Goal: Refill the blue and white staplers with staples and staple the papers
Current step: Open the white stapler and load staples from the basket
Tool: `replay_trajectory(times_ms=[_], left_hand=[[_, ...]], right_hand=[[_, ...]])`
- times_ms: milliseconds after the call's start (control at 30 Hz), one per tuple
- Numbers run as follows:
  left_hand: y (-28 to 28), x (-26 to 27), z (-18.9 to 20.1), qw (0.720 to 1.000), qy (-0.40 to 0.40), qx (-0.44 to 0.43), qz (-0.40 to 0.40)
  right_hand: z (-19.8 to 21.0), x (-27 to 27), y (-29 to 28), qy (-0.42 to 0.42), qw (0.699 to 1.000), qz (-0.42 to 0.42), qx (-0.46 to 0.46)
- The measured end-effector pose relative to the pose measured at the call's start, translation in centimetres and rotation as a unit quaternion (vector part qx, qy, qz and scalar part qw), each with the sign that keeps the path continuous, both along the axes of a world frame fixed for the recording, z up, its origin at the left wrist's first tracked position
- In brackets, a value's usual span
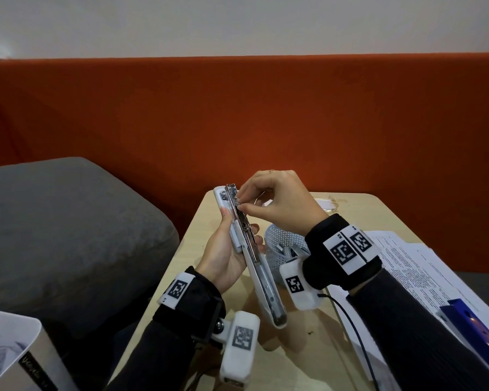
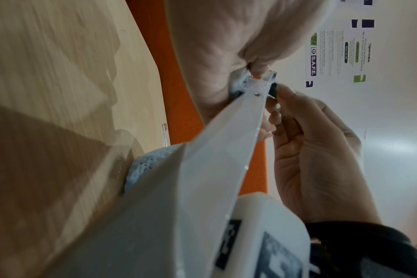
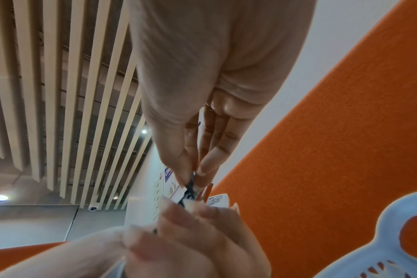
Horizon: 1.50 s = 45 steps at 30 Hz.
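**White stapler held open above the table, staples going in**

Nearest us, at the lower right, we see the dark blue plastic stapler (image 1: 476,331) lying on the sheets of white printed paper (image 1: 412,266) that cover the right side of the pale wooden table (image 1: 316,334).

Just beyond, above the table's left part, our left hand (image 1: 223,258) grasps the long white plastic stapler (image 1: 261,280), fingers and thumb curled round its middle. The stapler is swung fully open, so its white lid points back toward us and its shiny metal staple channel (image 1: 242,221) runs away from us, facing up and to the right. The white base lies against the palm.

At the far end of that channel, our right hand (image 1: 277,198) pinches a small silvery strip of staples (image 1: 240,203) between thumb and fingertips, touching the channel. From the right wrist view the pinch looks tight, though the strip itself is blurred.

Under the right wrist stands a pale blue perforated plastic basket (image 1: 285,241) on the table.

Behind the table runs an orange upholstered backrest (image 1: 266,114), with a grey cushion (image 1: 62,221) to the left.
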<state>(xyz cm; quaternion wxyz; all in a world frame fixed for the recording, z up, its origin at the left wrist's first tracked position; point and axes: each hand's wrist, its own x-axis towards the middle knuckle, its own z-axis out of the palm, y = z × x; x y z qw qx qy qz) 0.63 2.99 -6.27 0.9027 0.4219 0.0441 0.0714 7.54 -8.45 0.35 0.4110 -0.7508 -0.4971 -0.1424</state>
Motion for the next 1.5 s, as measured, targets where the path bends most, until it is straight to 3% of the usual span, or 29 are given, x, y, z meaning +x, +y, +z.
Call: replay_trajectory(times_ms=[400,633,733,867,1000,1233,1400,1500], left_hand=[[0.0,-0.1,0.0,1.000,-0.002,-0.017,-0.012],[0.3,0.0,0.2,0.992,-0.026,-0.101,0.066],[0.7,0.1,0.5,0.977,-0.055,-0.159,0.130],[1.8,0.2,0.7,0.956,-0.068,-0.227,0.170],[2.1,0.2,0.5,0.947,-0.074,-0.259,0.176],[2.1,0.7,0.0,0.965,-0.076,-0.192,0.160],[1.6,0.8,-0.3,0.985,-0.099,-0.055,0.129],[1.4,0.9,-0.1,0.985,-0.136,-0.006,0.108]], right_hand=[[0.0,0.2,0.1,-0.021,0.999,-0.026,-0.039],[1.5,0.0,-1.2,-0.007,0.995,-0.087,-0.055],[2.5,-0.9,-2.1,0.054,0.988,-0.077,-0.126],[3.0,-1.8,-2.4,0.131,0.943,-0.068,-0.299],[2.6,-2.1,-2.0,0.131,0.928,-0.065,-0.343],[3.1,-1.7,-2.7,0.093,0.925,-0.099,-0.355],[4.1,-1.5,-3.8,0.058,0.965,-0.100,-0.234],[4.4,-1.6,-4.3,0.052,0.975,-0.088,-0.199]])
